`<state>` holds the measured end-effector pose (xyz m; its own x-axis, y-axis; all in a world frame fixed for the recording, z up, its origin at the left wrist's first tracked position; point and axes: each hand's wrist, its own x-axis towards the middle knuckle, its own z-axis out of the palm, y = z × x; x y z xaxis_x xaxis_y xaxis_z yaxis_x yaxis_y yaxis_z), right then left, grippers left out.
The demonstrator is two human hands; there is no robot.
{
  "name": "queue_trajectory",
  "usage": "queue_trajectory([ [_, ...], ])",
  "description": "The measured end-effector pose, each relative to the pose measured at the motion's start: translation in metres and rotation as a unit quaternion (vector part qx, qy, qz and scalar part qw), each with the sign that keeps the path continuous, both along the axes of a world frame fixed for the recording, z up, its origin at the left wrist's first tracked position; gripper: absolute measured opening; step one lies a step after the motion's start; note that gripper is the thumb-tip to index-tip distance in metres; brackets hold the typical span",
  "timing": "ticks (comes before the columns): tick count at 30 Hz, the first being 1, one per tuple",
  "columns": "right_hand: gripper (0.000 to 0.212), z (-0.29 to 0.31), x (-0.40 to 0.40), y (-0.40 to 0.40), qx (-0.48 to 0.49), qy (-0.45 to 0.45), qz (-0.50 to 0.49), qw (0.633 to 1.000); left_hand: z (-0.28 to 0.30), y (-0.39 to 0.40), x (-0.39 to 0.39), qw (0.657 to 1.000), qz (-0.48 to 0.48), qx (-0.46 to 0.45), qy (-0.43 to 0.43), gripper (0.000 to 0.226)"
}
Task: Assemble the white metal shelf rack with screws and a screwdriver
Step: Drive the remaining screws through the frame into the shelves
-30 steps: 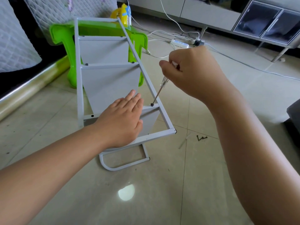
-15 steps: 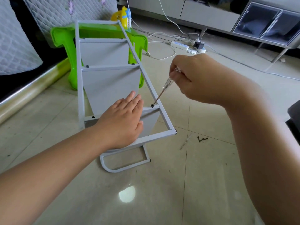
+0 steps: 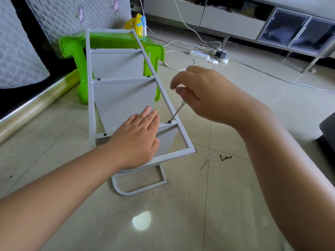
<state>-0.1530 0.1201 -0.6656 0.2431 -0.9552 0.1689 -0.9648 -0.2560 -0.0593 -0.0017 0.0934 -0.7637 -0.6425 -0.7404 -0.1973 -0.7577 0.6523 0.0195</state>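
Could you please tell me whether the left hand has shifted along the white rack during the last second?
No. The left hand lies flat on the same lower shelf of the white rack, fingertips just left of the screw, as before.

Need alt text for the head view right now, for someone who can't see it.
A person's right hand holds a screwdriver with its tip on a black screw in a white metal shelf rack lying on a tiled floor, while the left hand presses flat on it. Spare screws lie nearby.
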Motion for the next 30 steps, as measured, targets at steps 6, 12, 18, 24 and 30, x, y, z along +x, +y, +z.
queue_trajectory([
  [6, 0.011, 0.007, -0.005, 0.011, 0.071, 0.015, -0.032, 0.997, -0.001, 0.000, -0.001, 1.000, 0.000, 0.006, -0.005, 0.059],
  [12, 0.015, 0.014, -0.004, 0.011, 0.088, -0.012, -0.002, 0.996, -0.001, -0.001, 0.000, 1.000, -0.001, 0.008, -0.004, 0.062],
  [18, 0.049, 0.006, -0.010, -0.009, 0.028, 0.052, -0.109, 0.992, -0.001, 0.000, 0.002, 0.999, -0.007, 0.022, 0.022, 0.075],
  [24, 0.028, -0.004, -0.009, -0.007, 0.044, -0.091, -0.086, 0.991, 0.004, 0.002, 0.006, 0.998, -0.029, 0.047, 0.005, 0.117],
  [30, 0.020, 0.002, -0.010, -0.002, 0.044, -0.098, -0.019, 0.994, 0.011, 0.009, 0.006, 0.997, -0.028, 0.046, -0.061, 0.118],
])
